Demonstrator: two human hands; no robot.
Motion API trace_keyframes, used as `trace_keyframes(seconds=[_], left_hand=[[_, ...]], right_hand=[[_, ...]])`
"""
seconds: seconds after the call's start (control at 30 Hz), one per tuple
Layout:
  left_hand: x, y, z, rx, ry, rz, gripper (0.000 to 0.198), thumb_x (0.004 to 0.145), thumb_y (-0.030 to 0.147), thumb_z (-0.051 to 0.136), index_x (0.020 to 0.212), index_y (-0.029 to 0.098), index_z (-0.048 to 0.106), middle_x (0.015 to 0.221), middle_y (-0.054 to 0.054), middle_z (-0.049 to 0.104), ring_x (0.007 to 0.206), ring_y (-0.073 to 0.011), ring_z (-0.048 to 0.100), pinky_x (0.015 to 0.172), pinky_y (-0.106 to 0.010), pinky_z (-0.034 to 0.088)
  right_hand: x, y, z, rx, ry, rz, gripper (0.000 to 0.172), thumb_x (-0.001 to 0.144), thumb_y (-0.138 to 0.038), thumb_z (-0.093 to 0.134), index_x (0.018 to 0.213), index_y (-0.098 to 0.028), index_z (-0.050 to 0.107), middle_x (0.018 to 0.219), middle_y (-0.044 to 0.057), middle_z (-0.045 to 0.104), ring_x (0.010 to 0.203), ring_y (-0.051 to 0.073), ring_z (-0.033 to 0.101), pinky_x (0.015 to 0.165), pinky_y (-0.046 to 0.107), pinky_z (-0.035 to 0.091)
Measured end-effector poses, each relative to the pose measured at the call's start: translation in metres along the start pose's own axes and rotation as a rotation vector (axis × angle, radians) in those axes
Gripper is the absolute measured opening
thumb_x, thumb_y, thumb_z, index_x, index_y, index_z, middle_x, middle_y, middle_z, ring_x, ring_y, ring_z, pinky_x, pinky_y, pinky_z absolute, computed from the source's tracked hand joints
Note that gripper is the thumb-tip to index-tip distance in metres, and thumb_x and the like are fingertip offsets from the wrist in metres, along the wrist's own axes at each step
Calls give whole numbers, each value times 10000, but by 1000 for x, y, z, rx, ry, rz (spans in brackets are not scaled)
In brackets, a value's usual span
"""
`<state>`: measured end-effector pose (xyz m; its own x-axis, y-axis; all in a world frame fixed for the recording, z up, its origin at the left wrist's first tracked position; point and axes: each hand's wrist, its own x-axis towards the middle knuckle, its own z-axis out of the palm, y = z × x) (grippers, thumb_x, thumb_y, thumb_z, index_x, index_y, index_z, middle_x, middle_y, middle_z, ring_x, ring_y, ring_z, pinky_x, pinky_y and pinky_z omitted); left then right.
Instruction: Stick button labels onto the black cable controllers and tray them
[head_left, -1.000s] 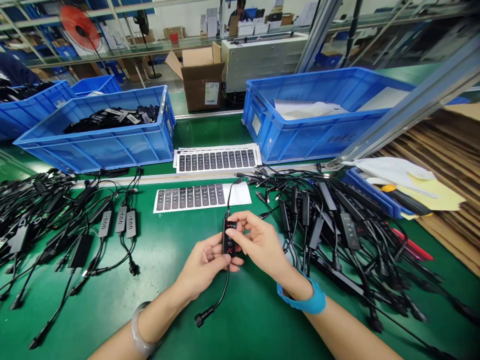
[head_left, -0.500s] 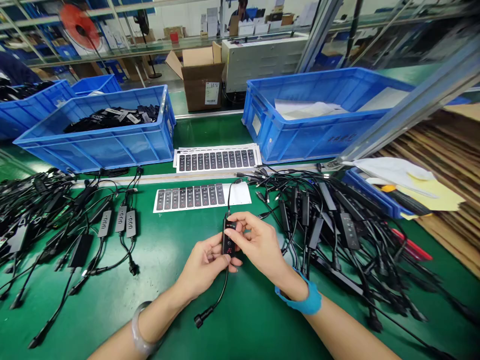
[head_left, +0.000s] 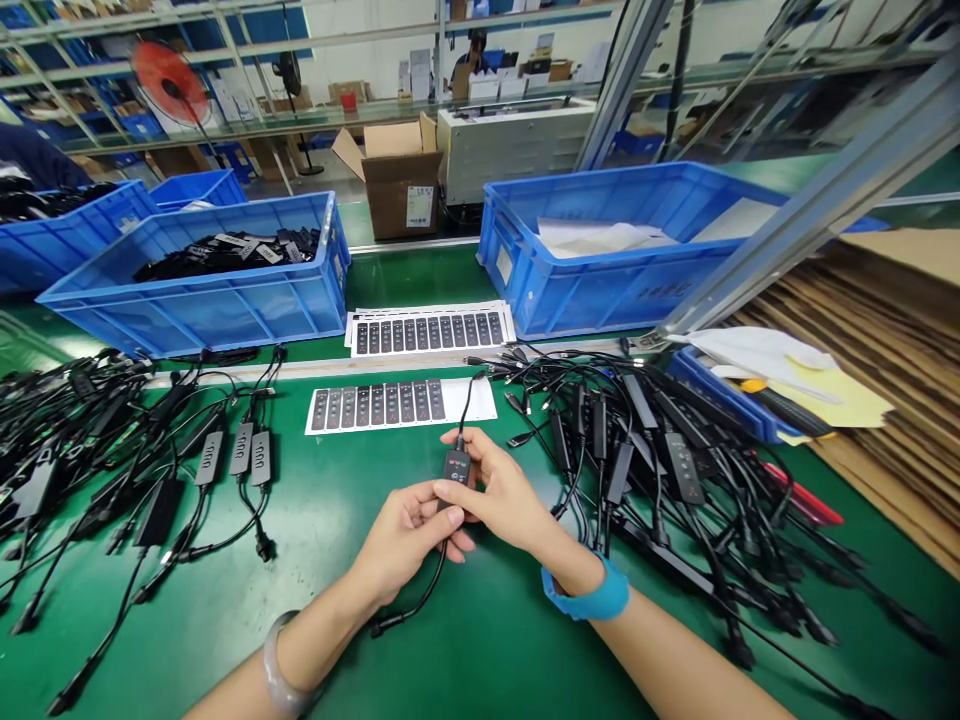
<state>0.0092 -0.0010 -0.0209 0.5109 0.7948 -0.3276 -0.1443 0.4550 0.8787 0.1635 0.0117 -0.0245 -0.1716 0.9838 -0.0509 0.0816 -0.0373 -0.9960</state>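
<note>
A small black cable controller (head_left: 457,466) with printed button marks is held over the green table, one cable leaving its top and another its lower end. My left hand (head_left: 412,530) grips its lower end, thumb on the front. My right hand (head_left: 499,495) wraps its right side, its thumb pressed across the face. Just beyond lies a white sheet of black button labels (head_left: 379,406), its right part bare. The lower cable ends in a round black connector (head_left: 377,629) close to the table.
Heaped cabled controllers lie right (head_left: 637,460) and left (head_left: 97,460). Behind stand a blue bin of black parts (head_left: 202,310), a blue bin with white sheets (head_left: 600,295) and another label sheet stack (head_left: 431,333). A metal post (head_left: 817,200) slants across the right side.
My right thumb has slid down the controller's face, and the controller now leans to the right at the top. The view has shifted slightly.
</note>
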Motion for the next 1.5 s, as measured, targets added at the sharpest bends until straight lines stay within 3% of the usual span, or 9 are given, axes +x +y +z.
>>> trace_keyframes(seconds=[0.1,0.27,0.57,0.73,0.93,1.1,1.17,1.33,1.5], left_hand=[[1,-1,1,-14,7,-21,410,760,456,757,940,95,680,785,-79,717,574,-96,623,523,-182,495],[3,-3,0,-55,62,-30,468,748,491,755,990,106,646,756,-67,713,553,-93,614,500,-177,493],[12,-12,-2,35,96,47,457,758,578,694,836,135,611,671,-15,660,514,-108,610,498,-208,517],[16,-8,-15,395,0,171,502,898,565,498,1154,150,615,907,-88,733,746,-190,690,730,-326,578],[24,5,-67,1336,383,544,506,908,456,519,1317,159,549,1345,-168,580,1270,-331,506,1071,-518,400],[30,1,-83,1741,519,431,509,908,411,552,1347,155,538,1423,-224,494,1336,-393,426,1053,-557,394],[31,-1,-79,1784,530,398,506,904,400,564,1348,161,544,1422,-230,491,1324,-402,437,1053,-557,386],[30,-2,-74,1746,537,409,489,908,402,551,1344,180,548,1417,-220,498,1316,-401,439,1054,-571,370],[28,0,-73,1735,524,391,501,896,379,580,1346,163,545,1409,-229,497,1304,-405,439,1056,-568,357]], right_hand=[[1,1,0,-16,70,-18,268,870,-373,549,1062,-189,580,703,-29,539,590,126,515,543,242,432],[1,2,-1,-154,132,-73,422,964,-389,360,1173,-154,642,716,7,600,640,147,553,616,264,467],[-4,4,7,-366,189,-272,462,853,-220,499,1303,-142,568,815,39,684,707,176,628,677,289,543],[1,-3,5,-451,284,-386,477,903,-212,444,1372,-165,514,1201,120,672,1084,239,634,931,375,523],[4,-43,-84,-705,537,-365,540,961,-309,368,1451,-85,404,1438,190,497,1334,283,463,1094,447,388],[7,-69,-149,-1212,727,-141,484,883,-182,457,1330,-7,516,1108,300,639,1085,431,586,896,587,439],[21,-66,-138,-1230,692,-172,412,869,-145,484,1237,12,579,1055,316,626,1037,443,583,865,596,431],[75,-24,-60,-1006,256,-305,131,891,-155,581,914,-153,710,909,108,688,853,245,657,814,376,520],[99,4,-17,-876,210,-356,178,951,-313,576,1033,-171,646,1069,59,652,913,185,638,806,371,546]])
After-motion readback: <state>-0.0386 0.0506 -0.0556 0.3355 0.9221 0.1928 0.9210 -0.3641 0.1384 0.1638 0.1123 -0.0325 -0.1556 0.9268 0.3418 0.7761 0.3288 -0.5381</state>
